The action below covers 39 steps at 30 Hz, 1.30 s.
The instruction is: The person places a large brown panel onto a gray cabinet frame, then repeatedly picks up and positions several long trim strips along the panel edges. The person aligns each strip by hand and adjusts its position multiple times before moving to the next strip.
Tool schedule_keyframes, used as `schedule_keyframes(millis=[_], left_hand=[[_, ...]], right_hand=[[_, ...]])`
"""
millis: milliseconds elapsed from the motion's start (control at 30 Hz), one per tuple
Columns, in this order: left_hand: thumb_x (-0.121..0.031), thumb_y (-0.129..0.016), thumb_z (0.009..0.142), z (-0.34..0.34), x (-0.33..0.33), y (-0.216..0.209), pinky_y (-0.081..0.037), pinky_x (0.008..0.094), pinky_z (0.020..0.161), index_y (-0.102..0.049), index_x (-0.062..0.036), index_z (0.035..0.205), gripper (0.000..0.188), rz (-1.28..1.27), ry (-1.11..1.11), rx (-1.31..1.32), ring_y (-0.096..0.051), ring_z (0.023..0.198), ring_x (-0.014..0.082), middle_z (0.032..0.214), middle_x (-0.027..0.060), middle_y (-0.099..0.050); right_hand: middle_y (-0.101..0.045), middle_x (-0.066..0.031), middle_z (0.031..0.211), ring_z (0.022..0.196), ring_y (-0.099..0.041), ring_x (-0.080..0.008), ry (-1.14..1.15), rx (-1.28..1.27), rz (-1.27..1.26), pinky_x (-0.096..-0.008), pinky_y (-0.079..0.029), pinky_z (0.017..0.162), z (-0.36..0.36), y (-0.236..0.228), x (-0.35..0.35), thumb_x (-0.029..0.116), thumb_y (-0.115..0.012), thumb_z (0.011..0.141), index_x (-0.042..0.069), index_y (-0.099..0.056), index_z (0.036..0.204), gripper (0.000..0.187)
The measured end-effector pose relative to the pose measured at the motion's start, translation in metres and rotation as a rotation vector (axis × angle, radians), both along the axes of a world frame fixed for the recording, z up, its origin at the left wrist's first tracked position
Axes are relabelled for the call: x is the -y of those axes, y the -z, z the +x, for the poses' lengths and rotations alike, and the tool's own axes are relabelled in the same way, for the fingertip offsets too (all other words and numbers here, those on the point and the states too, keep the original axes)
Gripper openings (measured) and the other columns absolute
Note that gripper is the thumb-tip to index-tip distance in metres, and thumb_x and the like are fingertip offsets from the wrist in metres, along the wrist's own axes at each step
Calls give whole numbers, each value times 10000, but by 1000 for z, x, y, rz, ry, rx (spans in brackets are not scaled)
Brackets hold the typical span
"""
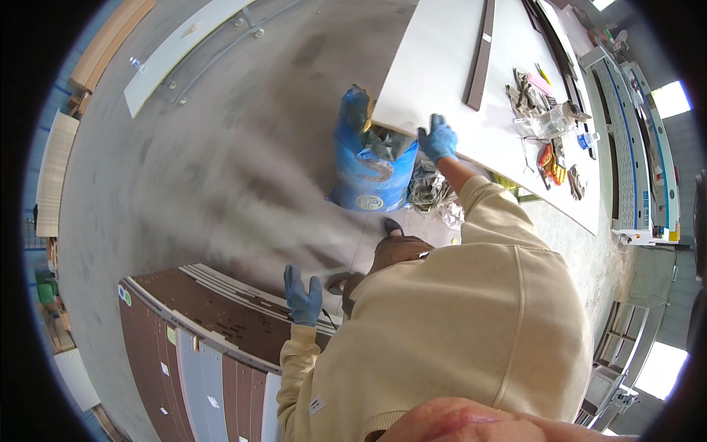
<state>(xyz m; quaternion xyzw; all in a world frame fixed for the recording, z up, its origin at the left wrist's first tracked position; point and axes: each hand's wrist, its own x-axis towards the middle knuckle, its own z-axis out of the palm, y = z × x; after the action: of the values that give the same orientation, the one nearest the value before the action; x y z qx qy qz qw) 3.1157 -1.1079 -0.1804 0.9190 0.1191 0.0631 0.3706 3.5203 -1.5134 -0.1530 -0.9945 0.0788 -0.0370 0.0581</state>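
My right hand [440,138], in a blue glove, reaches out to the near edge of a large white board [431,74]. Its fingers are stretched and apart, at the board's corner, with nothing visible in them; whether it presses on the board I cannot tell. My left hand [302,298], gloved in blue too, hangs low with fingers extended, holding nothing. It is beside a stack of brown panels [243,313] with pale strips along its edge. A blue sack [374,173] stuffed with dark scraps stands on the floor just left of my right hand.
On the board lie a long brown strip [480,59], a clear plastic bottle [552,121], a yellow cutter [543,74] and orange-red gloves [551,166]. Crumpled wrapping [429,188] sits by the sack. At far left is a wheeled rack [213,62] under a pale panel; machinery [626,147] stands right.
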Motion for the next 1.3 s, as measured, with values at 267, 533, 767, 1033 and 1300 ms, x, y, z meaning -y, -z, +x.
schedule_keyframes(millis=[267,533,767,1033,1300], left_hand=[[-235,-741,917,140,104,2,-424,497,1154,-579,99,1362,579,-10,124,-89,-511,1375,480,1453,332,-545],[-212,-721,933,284,194,-25,-447,499,1125,-578,92,1374,554,-27,387,11,-557,1318,485,1398,329,-590],[-237,-691,993,405,307,-42,-481,395,1088,-600,63,1381,499,-572,491,-218,-612,1265,308,1365,196,-644],[-388,-745,959,485,507,-8,-471,410,1089,-610,-72,1406,564,-1065,479,-845,-595,1271,231,1366,72,-642],[-199,-701,989,466,563,-13,-580,533,988,-580,18,1328,421,-1596,345,-955,-692,1152,400,1235,218,-710]], right_hand=[[-596,-205,1355,1227,-634,-377,424,-59,42,-487,-534,925,145,10,159,512,-757,851,54,-505,1327,707],[-727,-248,1061,1008,-719,-428,474,-79,312,-518,-573,865,160,12,194,312,-758,783,-6,-511,1233,604],[-688,-298,1091,1038,-678,-478,277,-467,701,-520,-542,898,-99,-3,211,344,-875,705,-23,-412,1325,857],[-668,-317,1153,1066,-650,-513,399,-649,589,-547,-530,920,-253,-69,218,320,-856,713,-55,-267,1533,1077],[-584,-285,1169,1033,-578,-513,314,-85,537,-581,-489,836,-280,-57,189,220,-861,742,-32,-291,1499,980]])
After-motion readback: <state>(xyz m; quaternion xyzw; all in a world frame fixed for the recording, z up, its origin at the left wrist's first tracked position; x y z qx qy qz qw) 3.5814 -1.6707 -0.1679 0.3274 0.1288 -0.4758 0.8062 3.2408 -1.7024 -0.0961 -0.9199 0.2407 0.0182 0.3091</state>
